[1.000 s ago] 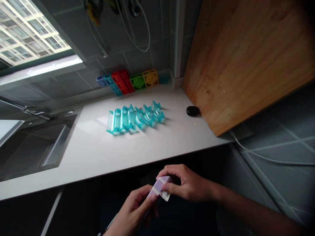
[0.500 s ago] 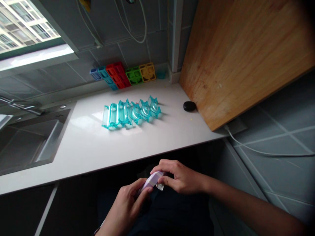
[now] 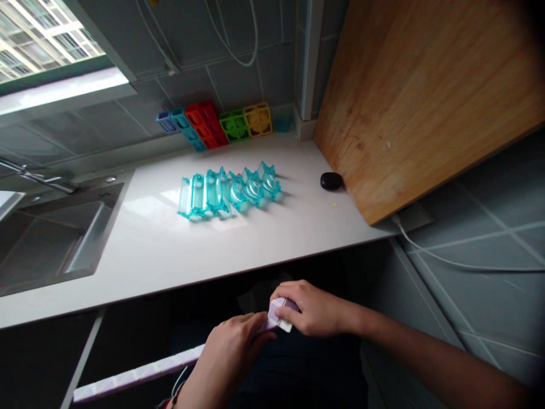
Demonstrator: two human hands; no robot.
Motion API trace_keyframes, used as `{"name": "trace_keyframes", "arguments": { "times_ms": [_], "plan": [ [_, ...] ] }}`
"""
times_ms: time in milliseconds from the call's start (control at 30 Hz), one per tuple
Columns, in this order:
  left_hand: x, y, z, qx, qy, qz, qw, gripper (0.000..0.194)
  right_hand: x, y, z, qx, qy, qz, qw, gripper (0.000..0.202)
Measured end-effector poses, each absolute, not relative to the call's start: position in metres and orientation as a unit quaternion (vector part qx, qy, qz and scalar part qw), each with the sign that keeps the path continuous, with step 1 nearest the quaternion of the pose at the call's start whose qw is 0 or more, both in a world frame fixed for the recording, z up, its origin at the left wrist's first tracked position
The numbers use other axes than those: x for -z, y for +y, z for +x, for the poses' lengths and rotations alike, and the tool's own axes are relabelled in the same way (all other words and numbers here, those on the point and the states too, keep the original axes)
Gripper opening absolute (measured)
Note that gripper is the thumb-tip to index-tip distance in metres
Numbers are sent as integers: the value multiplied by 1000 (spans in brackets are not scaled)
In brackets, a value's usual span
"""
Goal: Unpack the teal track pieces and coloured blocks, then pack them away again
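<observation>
The lilac tile stack [image 3: 281,314] is held low in front of the table [image 3: 170,250], below its near edge, between both hands. It is a small folded bundle of pale purple squares with white borders. The right hand [image 3: 313,309] closes its grip on the stack from the right side: thumb and fingers pinch it, and the fingertips cover part of the top. The left hand [image 3: 232,355] comes from below and its grip is also pressed on the stack, at the left end, with the fingers curled around it. From the left hand a long strip [image 3: 136,375] of the same lilac squares runs down to the left, toward the lower edge of the picture; it seems joined to the stack, but the joint is hidden behind the fingers.

On the table, well apart from the hands, a row of clear blue pieces [image 3: 227,190] lies near the middle. Behind it, against the tiled wall, stand coloured blocks [image 3: 215,125] in blue, red, green and yellow. A small black object [image 3: 331,180] lies at the right, just beside a big wooden board [image 3: 426,96] that leans over the table's right end. A sink [image 3: 46,238] is set in the table at the left. A white cable [image 3: 447,261] runs along the wall under the board.
</observation>
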State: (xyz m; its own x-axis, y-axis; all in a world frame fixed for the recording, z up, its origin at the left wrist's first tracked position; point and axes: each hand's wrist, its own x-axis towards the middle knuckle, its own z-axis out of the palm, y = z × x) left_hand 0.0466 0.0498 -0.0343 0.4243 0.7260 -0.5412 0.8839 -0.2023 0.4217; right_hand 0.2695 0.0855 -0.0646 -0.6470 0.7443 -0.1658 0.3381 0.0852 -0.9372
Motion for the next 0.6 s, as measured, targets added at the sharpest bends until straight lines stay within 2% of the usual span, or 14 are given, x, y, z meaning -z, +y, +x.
{"name": "trace_keyframes", "arguments": {
  "times_ms": [167,400,600],
  "plan": [
    [28,51,46,69,526,773,348,18,62,87,269,-590,-685,-374,209,19],
    [18,56,47,-67,525,729,433,28,54,88,269,-623,-647,-381,219,21],
    [28,52,42,-107,550,673,483,31,65,87,267,-681,-583,-362,255,26]
  ]
}}
